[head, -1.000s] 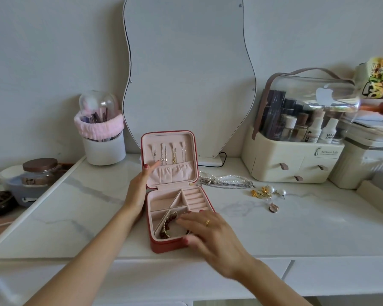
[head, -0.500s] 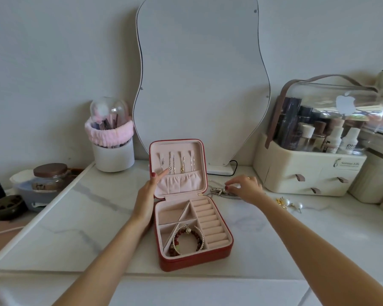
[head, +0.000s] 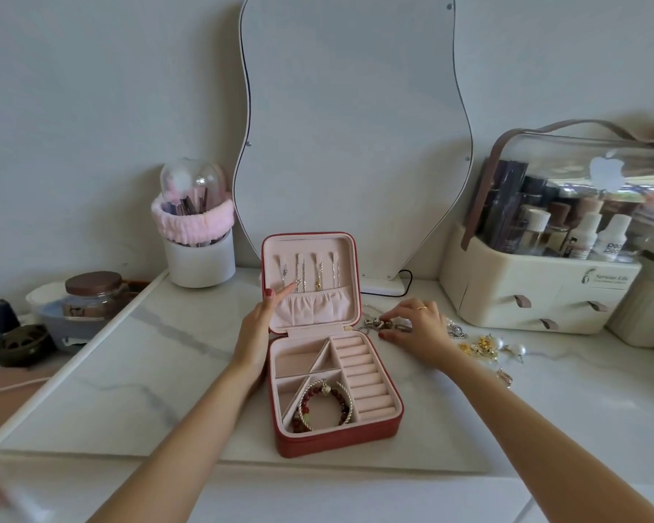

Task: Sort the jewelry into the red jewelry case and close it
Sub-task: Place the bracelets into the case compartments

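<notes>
Jewelry case (head: pixel 338 434) open (left hand (head: pixel 259 326) steadying lid); right hand (head: pixel 418 330) pinching necklace (head: pixel 382 325).

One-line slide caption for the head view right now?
Left hand steadies the open red jewelry case while right hand pinches a silver chain on the marble tabletop.

Glossy marble-look tabletop (head: pixel 174 371); red leatherette jewelry case (head: pixel 337 439), matt pink velvety lining.

right hand (head: pixel 416 330) hides most of necklace (head: pixel 380 325) | organizer (head: pixel 544 292) cropped right
</notes>
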